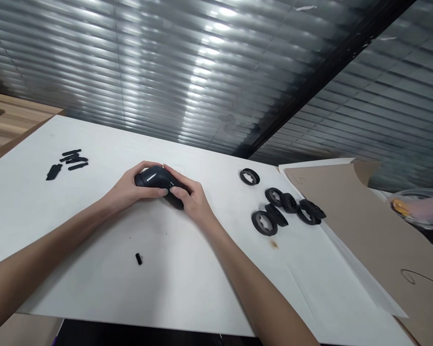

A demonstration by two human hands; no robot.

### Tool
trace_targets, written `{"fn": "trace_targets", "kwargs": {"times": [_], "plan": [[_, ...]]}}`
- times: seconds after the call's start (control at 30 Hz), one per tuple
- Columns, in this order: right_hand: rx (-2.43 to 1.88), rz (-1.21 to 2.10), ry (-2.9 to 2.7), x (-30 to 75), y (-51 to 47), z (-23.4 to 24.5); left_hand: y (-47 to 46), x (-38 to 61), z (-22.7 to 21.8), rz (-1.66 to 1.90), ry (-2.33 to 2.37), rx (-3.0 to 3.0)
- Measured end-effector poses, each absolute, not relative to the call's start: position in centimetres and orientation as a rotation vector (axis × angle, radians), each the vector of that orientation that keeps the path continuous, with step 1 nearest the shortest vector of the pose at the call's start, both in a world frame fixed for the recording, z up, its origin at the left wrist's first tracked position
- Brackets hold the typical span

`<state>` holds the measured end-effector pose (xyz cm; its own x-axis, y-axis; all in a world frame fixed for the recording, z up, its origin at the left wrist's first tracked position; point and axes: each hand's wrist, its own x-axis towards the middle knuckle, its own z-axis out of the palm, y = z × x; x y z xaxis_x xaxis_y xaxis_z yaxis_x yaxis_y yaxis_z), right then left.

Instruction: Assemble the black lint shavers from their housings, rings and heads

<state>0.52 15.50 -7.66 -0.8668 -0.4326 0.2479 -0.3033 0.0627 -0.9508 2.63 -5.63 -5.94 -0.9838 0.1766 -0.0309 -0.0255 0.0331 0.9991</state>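
A black rounded device [156, 179] with small white lettering lies on the white table [94, 230] near its middle. My left hand [130, 190] is wrapped round its left end, thumb along the front. My right hand [191, 198] grips its right end, fingers curled over the top. Both hands rest low on the table top.
Several black rings [274, 211] lie to the right, one more ring [249, 176] further back. Small black flat pieces [72, 160] sit at the far left. A tiny black part [139, 259] lies near the front. Brown cardboard [375, 230] covers the right side.
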Motion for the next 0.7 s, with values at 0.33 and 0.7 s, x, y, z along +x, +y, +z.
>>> {"fn": "trace_targets", "kwargs": {"times": [0.33, 0.7], "plan": [[-0.833, -1.976, 2.144, 0.56, 15.39, -7.6, -5.59, 2.66, -5.77, 2.062, 2.177, 0.151], [-0.848, -1.904, 2.133, 0.66, 15.87, -7.63, -5.49, 2.88, -5.59, 2.073, 2.14, 0.065]]}}
